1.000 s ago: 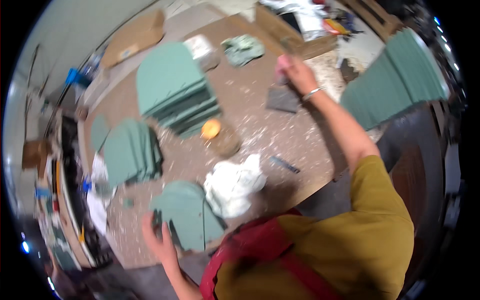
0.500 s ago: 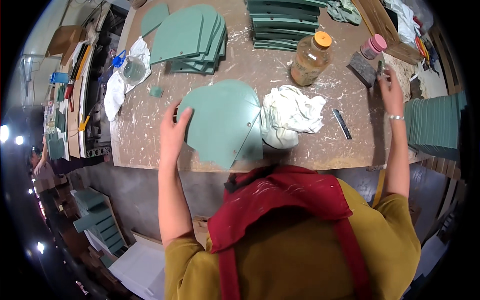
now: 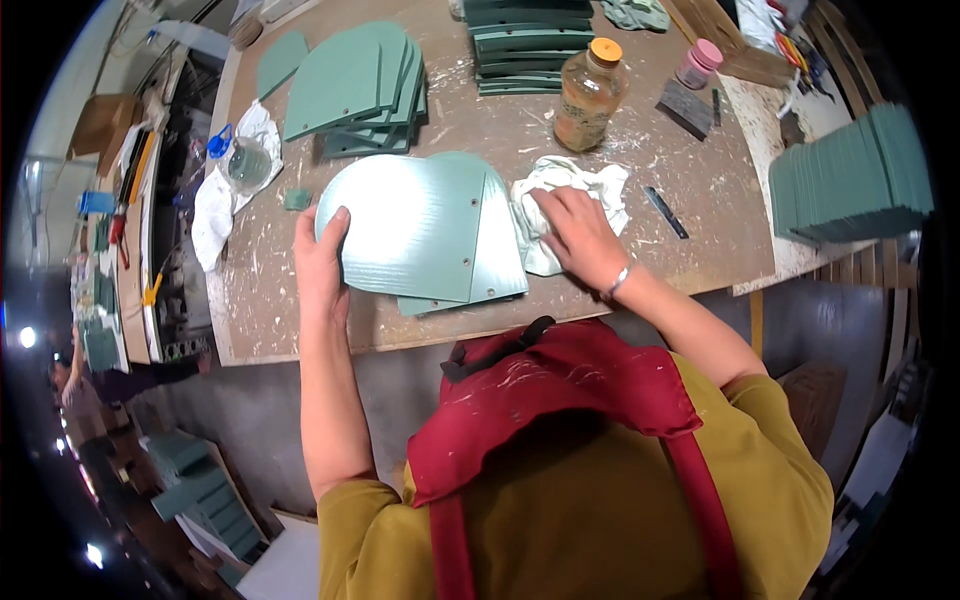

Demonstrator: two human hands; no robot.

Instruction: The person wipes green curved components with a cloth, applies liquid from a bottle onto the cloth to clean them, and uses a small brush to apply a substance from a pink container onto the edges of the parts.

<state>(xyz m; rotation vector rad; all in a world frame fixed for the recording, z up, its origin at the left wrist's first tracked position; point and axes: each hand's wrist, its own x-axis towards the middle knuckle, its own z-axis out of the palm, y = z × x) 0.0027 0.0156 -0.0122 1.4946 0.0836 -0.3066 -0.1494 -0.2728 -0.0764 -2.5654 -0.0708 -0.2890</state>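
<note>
My left hand (image 3: 322, 258) grips the left edge of a rounded green panel (image 3: 400, 225), thumb on top and fingers underneath. Light glares off the panel's face, and small holes run along its straight right side. Beneath it lies another green panel (image 3: 503, 255), which shows at the right and lower edges. My right hand (image 3: 582, 238) rests on a crumpled white cloth (image 3: 605, 190) just right of the panels, its fingers curled into the fabric; the fingertips are partly hidden.
Stacked green panels (image 3: 345, 75) and curved green pieces (image 3: 530, 45) lie farther back. A jar with an orange lid (image 3: 588, 100), a dark block (image 3: 685, 108), a pink jar (image 3: 698, 65) and a short dark strip (image 3: 666, 212) are to the right. A tall panel stack (image 3: 850, 180) stands far right.
My right hand has come from beside the dark block at the right, leaving a small dark piece there, onto the white cloth. The panel in my left hand has turned and separated from the one below.
</note>
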